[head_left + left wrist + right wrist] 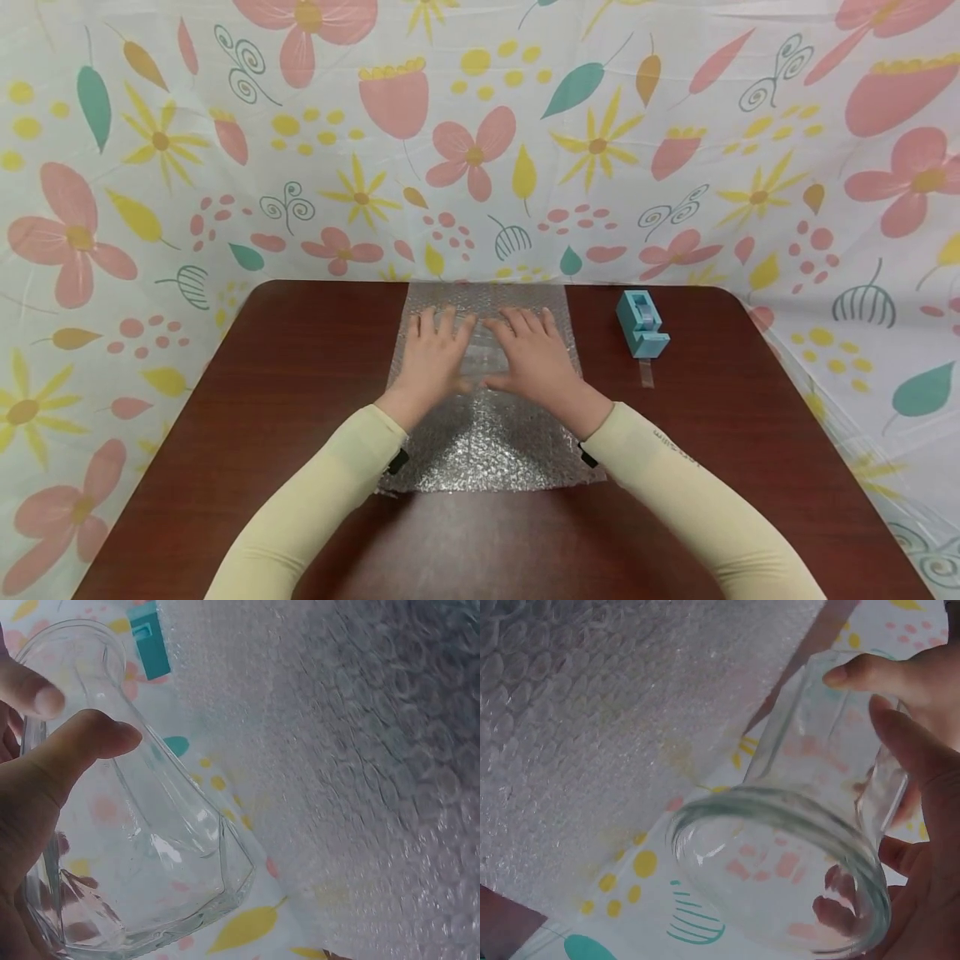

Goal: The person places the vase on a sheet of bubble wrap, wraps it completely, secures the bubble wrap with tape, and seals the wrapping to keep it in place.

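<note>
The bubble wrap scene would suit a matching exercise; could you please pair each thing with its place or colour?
Things:
1. bubble wrap
2. tape dispenser
3. glass vase
4. table

Descriptions:
a. blue, right of the hands
b. dark reddish-brown
c. clear, gripped by left hand and right hand
d. spread flat on the table

Pairs: 1-d, 2-a, 3-c, 4-b
</note>
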Available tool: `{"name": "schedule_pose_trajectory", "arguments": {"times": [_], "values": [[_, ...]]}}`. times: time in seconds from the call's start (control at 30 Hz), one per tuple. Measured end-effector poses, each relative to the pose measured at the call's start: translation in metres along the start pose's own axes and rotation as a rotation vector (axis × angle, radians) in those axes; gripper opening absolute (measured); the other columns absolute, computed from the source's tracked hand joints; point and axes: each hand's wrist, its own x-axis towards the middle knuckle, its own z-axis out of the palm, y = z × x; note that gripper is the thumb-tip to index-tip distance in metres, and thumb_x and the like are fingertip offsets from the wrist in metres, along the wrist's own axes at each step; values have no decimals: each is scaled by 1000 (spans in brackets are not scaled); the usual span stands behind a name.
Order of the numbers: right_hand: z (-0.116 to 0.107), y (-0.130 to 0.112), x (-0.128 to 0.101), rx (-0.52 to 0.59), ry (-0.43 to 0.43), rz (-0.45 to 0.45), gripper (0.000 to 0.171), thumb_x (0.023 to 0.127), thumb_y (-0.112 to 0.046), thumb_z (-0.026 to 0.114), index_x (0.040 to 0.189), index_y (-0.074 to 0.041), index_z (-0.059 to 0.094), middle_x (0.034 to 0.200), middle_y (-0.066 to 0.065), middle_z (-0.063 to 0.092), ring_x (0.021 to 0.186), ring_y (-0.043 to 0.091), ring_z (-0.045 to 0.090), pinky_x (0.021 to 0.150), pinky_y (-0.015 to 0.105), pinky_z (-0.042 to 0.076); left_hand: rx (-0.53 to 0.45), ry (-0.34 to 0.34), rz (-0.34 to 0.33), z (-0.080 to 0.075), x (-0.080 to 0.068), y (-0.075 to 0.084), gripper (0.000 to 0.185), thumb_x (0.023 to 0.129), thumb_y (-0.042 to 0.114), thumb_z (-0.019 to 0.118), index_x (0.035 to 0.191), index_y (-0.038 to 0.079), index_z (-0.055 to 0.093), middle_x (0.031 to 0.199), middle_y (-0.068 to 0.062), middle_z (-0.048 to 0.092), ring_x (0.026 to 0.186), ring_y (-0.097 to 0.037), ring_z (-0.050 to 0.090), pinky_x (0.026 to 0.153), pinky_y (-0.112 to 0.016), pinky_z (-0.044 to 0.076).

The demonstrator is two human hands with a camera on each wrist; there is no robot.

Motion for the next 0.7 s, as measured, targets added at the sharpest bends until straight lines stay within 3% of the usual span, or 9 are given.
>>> {"name": "schedule_pose_trajectory", "arguments": {"times": [0.37, 0.7], "values": [[5, -7, 0, -206, -72, 41, 102, 74, -57, 86, 156, -17, 40, 152, 14, 53, 140, 33, 52, 122, 62, 32, 22, -27, -27, -2, 1, 9, 113, 61, 65, 91, 153, 18, 44, 150, -18, 53, 136, -45, 50, 105, -62, 49], [18, -10, -6, -327, -45, 13, 107, 71, -53, 89, 156, -13, 40, 147, 15, 57, 133, 32, 58, 118, 53, 42, 2, -75, -35, 0, 0, 12, 113, 64, 66, 89, 155, 17, 43, 153, -17, 51, 136, -45, 50, 101, -61, 50]]}}
